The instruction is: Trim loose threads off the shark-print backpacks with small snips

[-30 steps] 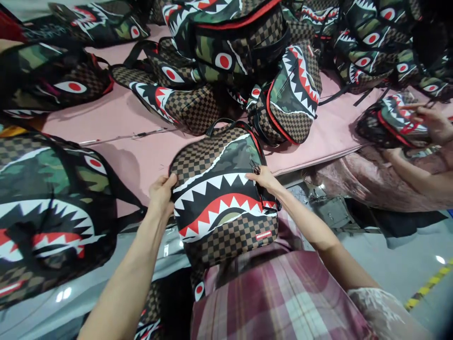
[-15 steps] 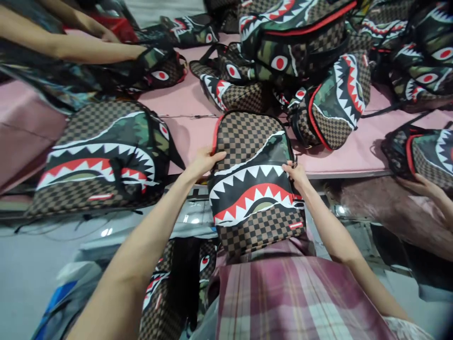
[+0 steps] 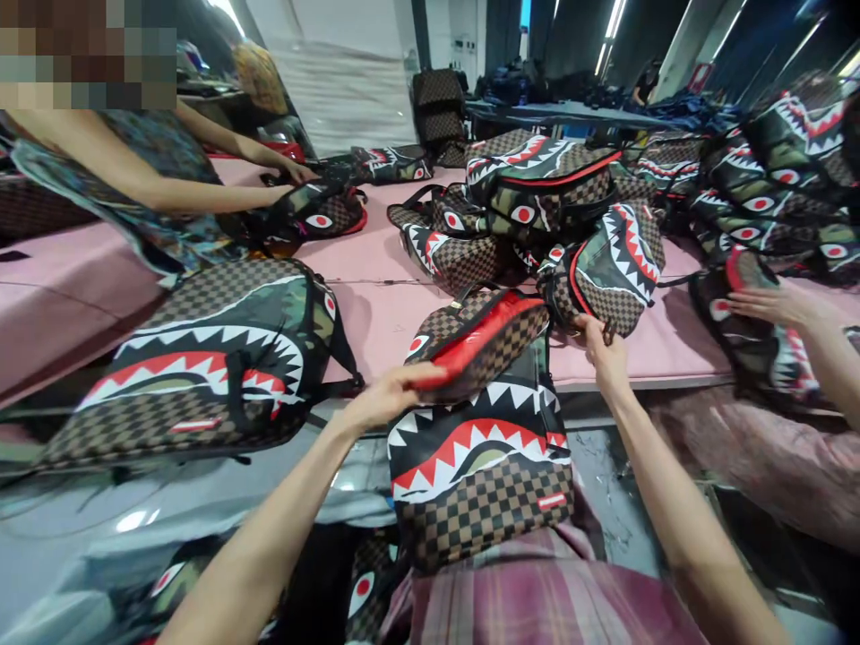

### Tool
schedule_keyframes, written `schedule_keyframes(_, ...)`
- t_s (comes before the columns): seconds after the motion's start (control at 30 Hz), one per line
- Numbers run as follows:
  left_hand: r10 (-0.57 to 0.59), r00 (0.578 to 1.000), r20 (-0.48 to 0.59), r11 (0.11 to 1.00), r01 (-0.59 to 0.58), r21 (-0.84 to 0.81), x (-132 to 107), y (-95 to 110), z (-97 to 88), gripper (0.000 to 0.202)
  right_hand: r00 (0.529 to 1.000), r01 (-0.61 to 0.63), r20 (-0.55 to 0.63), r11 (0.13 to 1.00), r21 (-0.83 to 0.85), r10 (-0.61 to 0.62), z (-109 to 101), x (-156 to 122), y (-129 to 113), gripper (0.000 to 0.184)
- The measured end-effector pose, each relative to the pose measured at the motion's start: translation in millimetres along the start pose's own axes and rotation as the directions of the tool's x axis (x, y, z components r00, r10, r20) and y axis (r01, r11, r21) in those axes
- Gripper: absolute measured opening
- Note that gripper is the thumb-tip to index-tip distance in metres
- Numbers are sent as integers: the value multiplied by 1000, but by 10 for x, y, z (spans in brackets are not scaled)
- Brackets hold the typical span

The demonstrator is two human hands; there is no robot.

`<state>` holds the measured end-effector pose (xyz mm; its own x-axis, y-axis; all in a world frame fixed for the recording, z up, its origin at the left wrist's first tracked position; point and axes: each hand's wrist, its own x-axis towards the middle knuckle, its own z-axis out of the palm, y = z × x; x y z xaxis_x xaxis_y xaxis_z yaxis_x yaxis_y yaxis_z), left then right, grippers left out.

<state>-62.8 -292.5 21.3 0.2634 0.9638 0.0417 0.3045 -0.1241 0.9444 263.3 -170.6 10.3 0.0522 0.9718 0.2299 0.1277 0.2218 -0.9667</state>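
A checkered brown backpack with a shark-mouth print rests on my lap against the edge of the pink table. Its top is folded over, showing red lining. My left hand grips that folded top edge with closed fingers. My right hand is closed at the backpack's upper right corner, pinching something small, likely a zipper pull, beside another backpack.
A second shark backpack lies flat to the left. A heap of several backpacks fills the table's far side. One person's arms work at the left, another person's hand at the right.
The view tilted up, showing the room. The backpack's top has folded over, exposing red lining. My right hand moved up and right from the front panel to the upper corner.
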Motion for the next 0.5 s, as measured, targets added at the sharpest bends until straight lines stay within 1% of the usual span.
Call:
schedule_keyframes(0.03,44,995,86,996,-51,73,-83,-5,74,22,999,41,23,999,-6,-41,28,90,-98,46)
schedule_keyframes(0.07,89,985,151,985,-110,135,-177,-31,149,25,993,70,95,997,-24,-67,61,144,-183,46)
schedule_keyframes(0.1,127,973,192,969,-163,188,-280,-81,222,29,972,89,223,995,-47,-76,89,154,-246,44)
schedule_keyframes(0.13,152,966,210,950,-201,238,-389,-155,287,32,926,110,368,992,-68,-77,106,118,-278,41)
schedule_keyframes(0.17,166,966,197,933,-219,286,-504,-252,342,33,860,131,506,988,-83,-72,104,39,-276,37)
schedule_keyframes(0.2,172,972,159,919,-217,330,-621,-366,384,33,784,148,617,985,-86,-64,79,-76,-237,34)
schedule_keyframes(0.23,170,981,98,914,-194,357,-737,-489,413,32,719,154,693,985,-77,-58,31,-217,-163,32)
schedule_keyframes(0.27,155,988,21,921,-152,358,-847,-613,430,32,678,135,734,988,-70,-41,-35,-372,-61,30)
schedule_keyframes(0.3,130,989,-69,936,-99,337,-947,-726,437,31,653,109,757,991,-71,-18,-112,-532,60,29)
schedule_keyframes(0.33,89,985,-147,952,-41,304,-1029,-819,436,31,645,77,764,993,-85,16,-191,-687,188,27)
schedule_keyframes(0.37,38,980,-197,962,18,272,-1088,-888,429,31,646,45,762,993,-104,51,-264,-829,312,25)
schedule_keyframes(0.43,-58,975,-212,961,112,252,-1132,-940,405,29,674,-6,731,990,-140,108,-368,-1048,511,21)
schedule_keyframes(0.5,-108,973,-205,944,165,285,-1091,-895,377,29,709,-41,690,986,-162,144,-412,-1164,624,19)
